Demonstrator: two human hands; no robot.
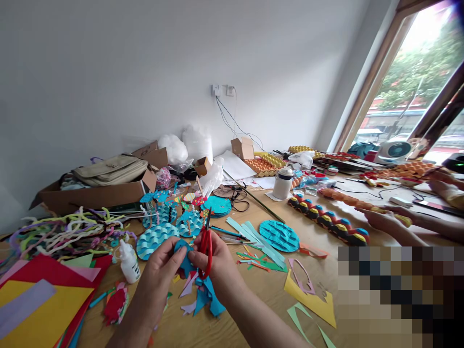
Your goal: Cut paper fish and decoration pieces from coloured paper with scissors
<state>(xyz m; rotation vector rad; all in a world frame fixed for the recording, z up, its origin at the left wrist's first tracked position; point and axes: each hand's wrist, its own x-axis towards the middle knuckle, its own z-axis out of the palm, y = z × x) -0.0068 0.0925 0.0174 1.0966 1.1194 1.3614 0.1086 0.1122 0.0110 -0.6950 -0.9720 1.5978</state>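
My left hand pinches a small blue paper cut-out above the table. In my right hand is a pair of red-handled scissors, its blades pointing up and away from me; these fingers also touch the cut-out's right side. Its full shape is partly covered by my fingers. Beneath my hands lie blue paper scraps and a few lilac ones. A white glue bottle stands left of my left hand. Just beyond are round blue wavy paper pieces.
Coloured paper sheets and pipe cleaners cover the left side. To the right lie yellow paper offcuts, a painted egg-carton strip and a lidded white mug. Another person's hands hold an orange strip at far right.
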